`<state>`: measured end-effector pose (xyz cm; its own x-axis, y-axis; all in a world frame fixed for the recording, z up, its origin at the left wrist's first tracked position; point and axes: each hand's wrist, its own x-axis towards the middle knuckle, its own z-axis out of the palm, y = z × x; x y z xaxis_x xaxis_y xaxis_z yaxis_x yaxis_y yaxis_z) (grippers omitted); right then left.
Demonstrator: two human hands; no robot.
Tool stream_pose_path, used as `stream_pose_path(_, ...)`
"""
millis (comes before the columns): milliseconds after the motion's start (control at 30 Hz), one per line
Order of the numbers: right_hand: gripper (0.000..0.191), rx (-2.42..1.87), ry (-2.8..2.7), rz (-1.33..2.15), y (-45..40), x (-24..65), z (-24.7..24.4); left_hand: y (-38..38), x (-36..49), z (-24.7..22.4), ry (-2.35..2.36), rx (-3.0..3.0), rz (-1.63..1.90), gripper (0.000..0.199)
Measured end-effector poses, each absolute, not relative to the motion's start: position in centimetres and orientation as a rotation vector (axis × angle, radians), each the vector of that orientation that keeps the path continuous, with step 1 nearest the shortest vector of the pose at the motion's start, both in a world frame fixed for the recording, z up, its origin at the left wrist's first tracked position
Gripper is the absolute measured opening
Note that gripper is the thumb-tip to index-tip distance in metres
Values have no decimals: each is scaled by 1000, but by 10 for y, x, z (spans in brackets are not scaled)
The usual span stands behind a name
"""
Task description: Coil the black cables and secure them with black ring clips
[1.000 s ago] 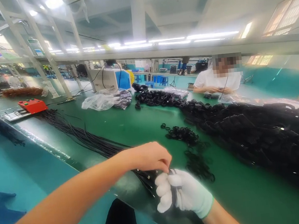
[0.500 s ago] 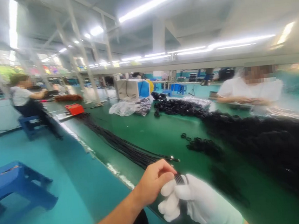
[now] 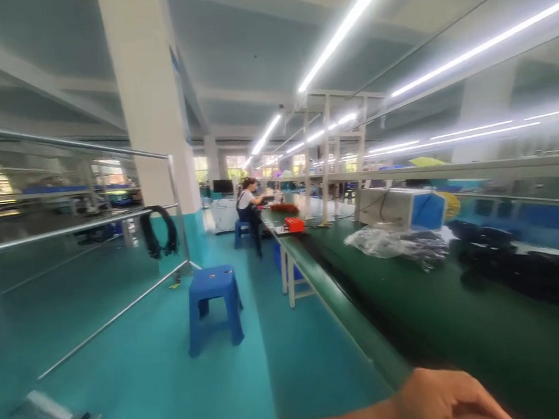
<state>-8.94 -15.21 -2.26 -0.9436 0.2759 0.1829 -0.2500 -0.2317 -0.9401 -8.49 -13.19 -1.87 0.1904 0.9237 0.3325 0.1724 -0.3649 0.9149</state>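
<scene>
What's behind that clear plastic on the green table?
Behind the clear plastic stands a white-and-blue box. The plastic covers part of the box's lower edge and the green table there, so anything lying in that strip can't be seen.

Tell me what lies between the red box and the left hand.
In the head view, blurred black cables run along the green table from the red box toward the left hand.

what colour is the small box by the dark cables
The small box is red, clearest in the head view.
</scene>
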Motion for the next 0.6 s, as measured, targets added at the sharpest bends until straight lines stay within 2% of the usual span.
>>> stream_pose_path(133, 42, -170, -1591, 2126, -128, -12, -22, -137, -70, -20, 944, 1653, 1214, 32)
stream_pose_path(200, 32, -275, -1555, 2114, -120, 42, -16, -134, -66, -17, 800, 1600, 1114, 29)
stream_pose_path(300, 27, -400, -1522, 2116, -118, 102, 0, -118, -62, -14, 721, 1604, 1011, 25)
stream_pose_path(433, 27, -360, -1528, 2160, -109, 116, 10, -103, -55, -17, 777, 1691, 1058, 11)
stream_pose_path(600, 25, -375, -1498, 2231, -92, 109, 0, -97, -50, -22, 821, 1899, 1126, 17)
